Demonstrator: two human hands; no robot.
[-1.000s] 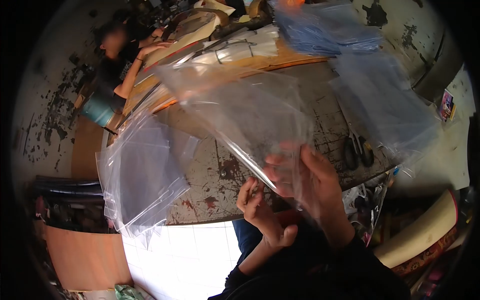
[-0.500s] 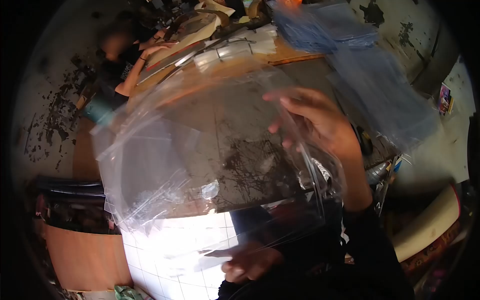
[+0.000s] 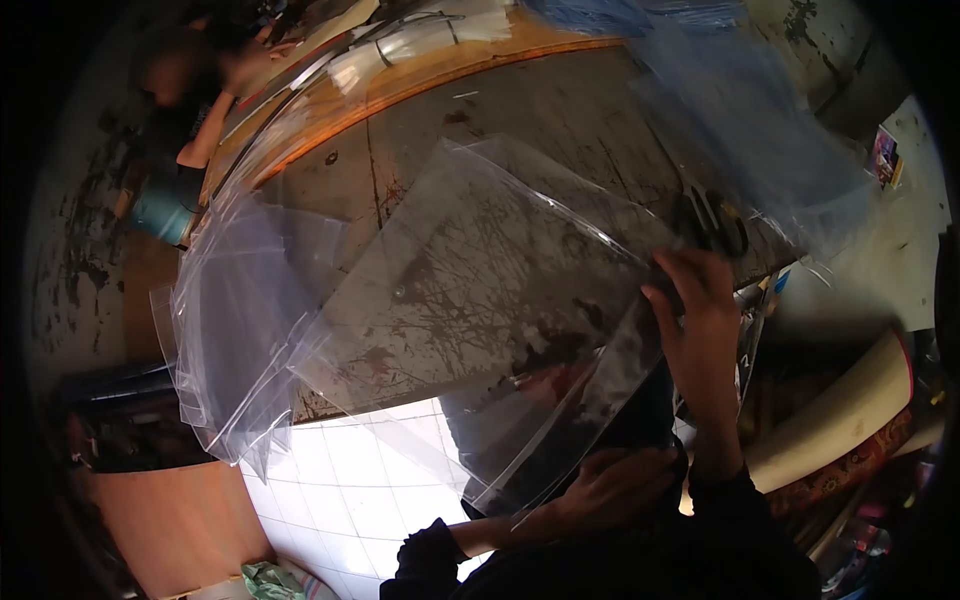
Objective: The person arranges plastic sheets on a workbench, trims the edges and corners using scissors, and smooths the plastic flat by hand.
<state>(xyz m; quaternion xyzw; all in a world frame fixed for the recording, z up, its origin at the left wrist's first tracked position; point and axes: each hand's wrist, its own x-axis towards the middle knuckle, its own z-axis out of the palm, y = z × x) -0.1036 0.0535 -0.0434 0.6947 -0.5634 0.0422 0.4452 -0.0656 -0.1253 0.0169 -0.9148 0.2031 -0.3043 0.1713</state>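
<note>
A clear plastic sheet (image 3: 480,240) is spread over the worn tabletop, its lower part hanging past the near edge. My right hand (image 3: 700,320) is at the sheet's right corner, thumb and fingers closed on the plastic. Low in front of my body is my left hand (image 3: 620,488), beside the sheet's lower edge. Its fingers are curled and dim, and I cannot make out what they hold. To the left, a pile of clear plastic pieces (image 3: 240,310) overhangs the table's edge. Dark-handled scissors (image 3: 728,222) lie just beyond my right hand.
Bluish plastic sheets (image 3: 750,130) cover the table's right side. A raised wooden board (image 3: 480,62) carries bundled strips at the back. Another person (image 3: 195,120) is at the far left, near a teal container (image 3: 162,212). A rolled cream sheet (image 3: 840,420) stands at lower right.
The clear sheet has come down onto the table from the air. My right hand moved lower and nearer its corner; my left hand shifted right. The view has tilted down.
</note>
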